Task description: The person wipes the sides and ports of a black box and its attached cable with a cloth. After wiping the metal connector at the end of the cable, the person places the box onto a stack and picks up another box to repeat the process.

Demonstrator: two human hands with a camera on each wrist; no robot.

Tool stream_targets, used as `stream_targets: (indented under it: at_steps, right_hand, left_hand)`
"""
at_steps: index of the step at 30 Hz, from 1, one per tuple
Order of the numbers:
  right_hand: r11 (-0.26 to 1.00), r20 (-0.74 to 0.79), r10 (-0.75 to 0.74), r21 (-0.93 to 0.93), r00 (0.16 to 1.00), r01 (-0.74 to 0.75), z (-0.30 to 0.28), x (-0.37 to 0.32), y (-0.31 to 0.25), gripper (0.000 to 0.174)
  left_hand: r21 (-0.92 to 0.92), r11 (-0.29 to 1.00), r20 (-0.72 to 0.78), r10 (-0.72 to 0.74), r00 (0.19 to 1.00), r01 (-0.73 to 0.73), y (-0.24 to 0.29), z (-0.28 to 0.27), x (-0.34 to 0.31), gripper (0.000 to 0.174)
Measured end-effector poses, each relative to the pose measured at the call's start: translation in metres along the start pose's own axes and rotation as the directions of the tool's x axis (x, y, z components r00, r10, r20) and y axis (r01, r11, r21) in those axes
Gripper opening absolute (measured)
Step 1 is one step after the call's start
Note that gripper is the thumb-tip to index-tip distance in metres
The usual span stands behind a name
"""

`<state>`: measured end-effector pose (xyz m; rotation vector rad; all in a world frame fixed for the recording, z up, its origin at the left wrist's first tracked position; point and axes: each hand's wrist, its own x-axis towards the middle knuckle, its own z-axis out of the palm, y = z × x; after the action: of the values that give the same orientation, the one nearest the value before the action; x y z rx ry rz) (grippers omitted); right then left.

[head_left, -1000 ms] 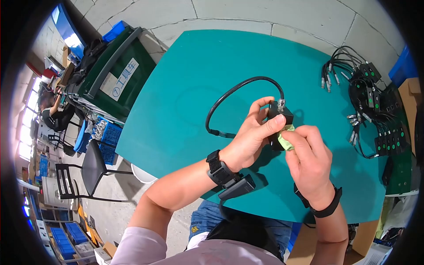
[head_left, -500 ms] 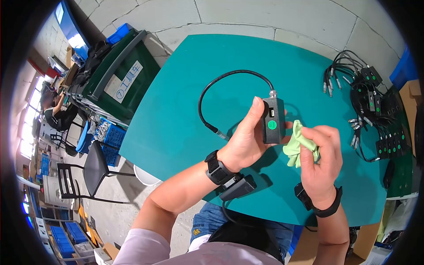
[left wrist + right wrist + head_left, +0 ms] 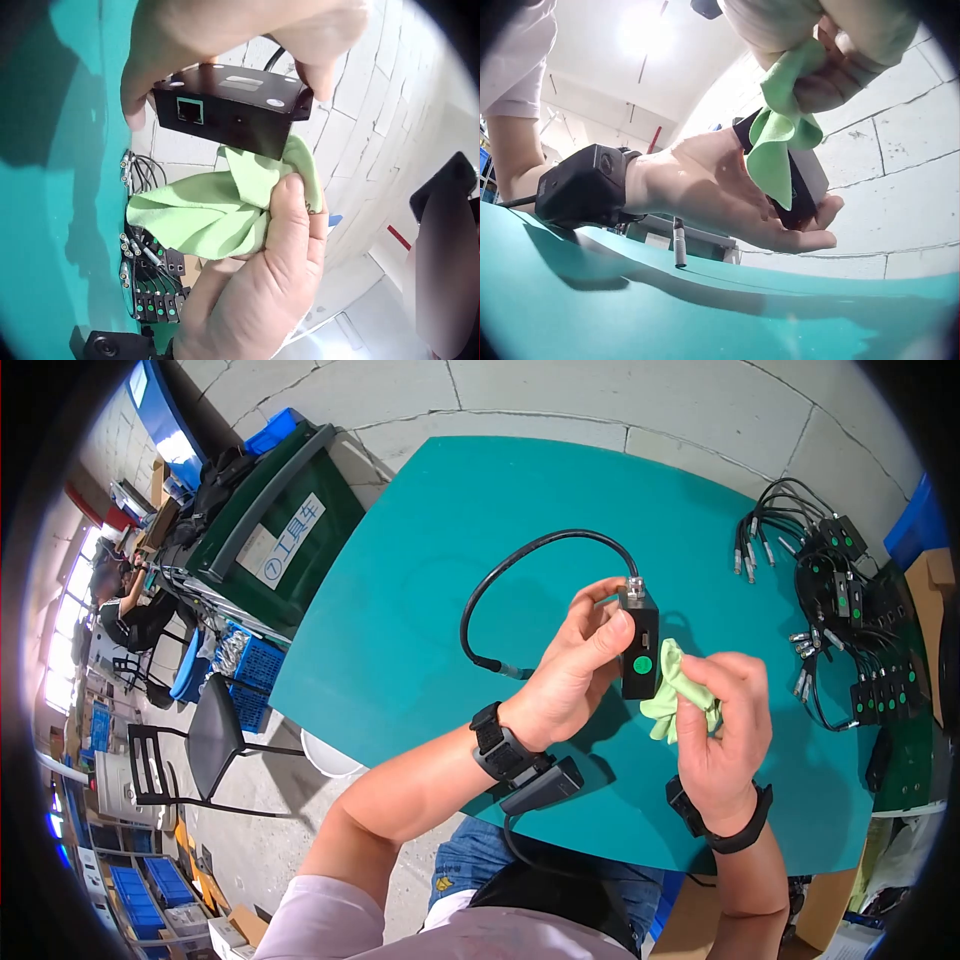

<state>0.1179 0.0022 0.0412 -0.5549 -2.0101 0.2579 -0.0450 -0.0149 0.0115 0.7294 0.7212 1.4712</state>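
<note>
Left hand [image 3: 562, 685] in a grip round a black box [image 3: 640, 682], right hand [image 3: 730, 710] in a pinch on green cloth [image 3: 668, 695].

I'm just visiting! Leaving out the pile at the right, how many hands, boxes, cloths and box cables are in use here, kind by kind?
Hands: 2 (left hand, right hand)
Box: 1, in the left hand
Cloth: 1, in the right hand
Cable: 1, joined to the box
Total: 5

pale lilac short sleeves [image 3: 325, 915] | black wrist straps [image 3: 490, 736] | boxy black wrist cameras [image 3: 581, 184] | blue jeans [image 3: 465, 855], yellow mark [image 3: 443, 883]
</note>
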Motion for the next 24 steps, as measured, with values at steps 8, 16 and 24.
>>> stream_targets:
  at_steps: [8,16,24]
  right_hand:
    - [0.999,-0.012,-0.002,-0.036,1.0,0.001,0.0018,0.0003,-0.0024,0.035]
    - [0.998,0.17,0.034,-0.06,0.985,-0.024,0.0035,-0.0027,-0.0046,0.039]
    - [0.992,0.126,0.001,-0.123,0.992,0.014,0.0041,-0.0027,-0.005,0.038]
  left_hand:
    - [0.012,1.0,0.016,0.004,1.0,-0.004,-0.0029,0.0053,-0.0027,0.087]
    - [0.009,1.0,-0.003,0.021,1.0,-0.021,-0.0017,0.0048,-0.0017,0.082]
    - [0.046,0.999,0.017,0.028,0.999,-0.028,-0.0043,0.0044,-0.0027,0.08]
